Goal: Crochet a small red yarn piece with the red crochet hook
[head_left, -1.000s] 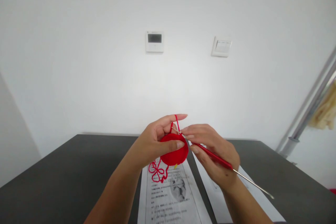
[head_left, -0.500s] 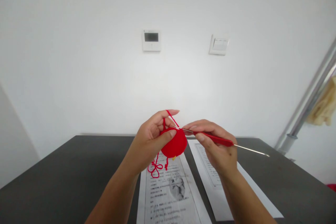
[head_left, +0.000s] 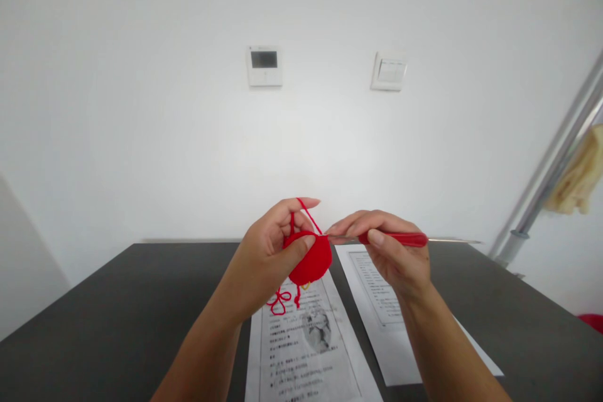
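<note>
My left hand [head_left: 277, 245] pinches a round red crochet piece [head_left: 315, 264] between thumb and fingers. A strand of red yarn [head_left: 309, 216] runs over the raised index finger down to the top edge of the piece. My right hand [head_left: 391, 248] is closed around the red handle of a crochet hook [head_left: 409, 239], whose metal shaft points left to the piece's upper right edge. The hook's tip is too small to make out. A second metal end sticks out to the right. Below the piece hang a looped yarn tail [head_left: 279, 301], a short knotted end and a bit of yellow.
Two printed sheets lie on the dark table [head_left: 117, 314]: one sheet [head_left: 301, 370] under my hands, another sheet [head_left: 400, 361] to the right. On the white wall are a thermostat panel [head_left: 264, 67] and a switch [head_left: 390, 72]. A metal pole [head_left: 546, 182] slants at right.
My right hand has drawn the hook a little to the right and levelled it, so its shaft now lies nearly horizontal. My left hand keeps its hold. The whole view has shifted slightly.
</note>
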A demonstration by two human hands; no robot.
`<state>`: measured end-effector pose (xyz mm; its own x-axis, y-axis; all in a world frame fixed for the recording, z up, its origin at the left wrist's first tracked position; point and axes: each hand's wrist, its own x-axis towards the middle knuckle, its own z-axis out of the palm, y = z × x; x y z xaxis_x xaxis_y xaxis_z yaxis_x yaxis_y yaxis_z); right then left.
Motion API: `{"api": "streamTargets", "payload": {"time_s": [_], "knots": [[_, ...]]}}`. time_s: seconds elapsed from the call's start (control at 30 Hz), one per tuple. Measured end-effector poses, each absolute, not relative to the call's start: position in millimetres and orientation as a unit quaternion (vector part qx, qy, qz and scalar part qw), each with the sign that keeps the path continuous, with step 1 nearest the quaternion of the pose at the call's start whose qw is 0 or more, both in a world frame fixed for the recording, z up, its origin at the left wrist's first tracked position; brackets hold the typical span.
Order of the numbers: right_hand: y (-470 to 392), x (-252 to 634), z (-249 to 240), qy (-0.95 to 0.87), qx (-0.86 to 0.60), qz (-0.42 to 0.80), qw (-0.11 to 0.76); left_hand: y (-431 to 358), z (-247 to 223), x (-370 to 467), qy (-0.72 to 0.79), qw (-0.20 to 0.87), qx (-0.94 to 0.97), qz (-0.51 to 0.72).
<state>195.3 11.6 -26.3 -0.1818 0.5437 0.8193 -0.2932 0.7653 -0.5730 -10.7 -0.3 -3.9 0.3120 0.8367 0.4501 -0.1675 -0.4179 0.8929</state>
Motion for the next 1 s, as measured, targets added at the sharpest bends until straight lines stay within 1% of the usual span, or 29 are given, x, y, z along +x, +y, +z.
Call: {"api": "streamTargets", "payload": {"time_s": [0.27, 0.57, 0.8, 1.0], "knots": [[11.8, 204.6, -26.3, -0.721, -0.079, 0.347, 0.595, -8.7, 4.2, -6.7, 0.304, 0.470, 0.662, 0.499], [10.9, 208.4, -26.9, -0.742, -0.071, 0.334, 0.577, -12.0, 3.8, -5.6, 0.313, 0.462, 0.672, 0.487], [8.4, 209.3, -23.7, -0.767, -0.095, 0.282, 0.569, -8.3, 2.1, -5.6, 0.326, 0.440, 0.681, 0.486], [4.1, 204.6, -22.1, -0.760, -0.116, 0.252, 0.588, -6.9, 0.0, -5.3, 0.328, 0.400, 0.697, 0.497]]}}
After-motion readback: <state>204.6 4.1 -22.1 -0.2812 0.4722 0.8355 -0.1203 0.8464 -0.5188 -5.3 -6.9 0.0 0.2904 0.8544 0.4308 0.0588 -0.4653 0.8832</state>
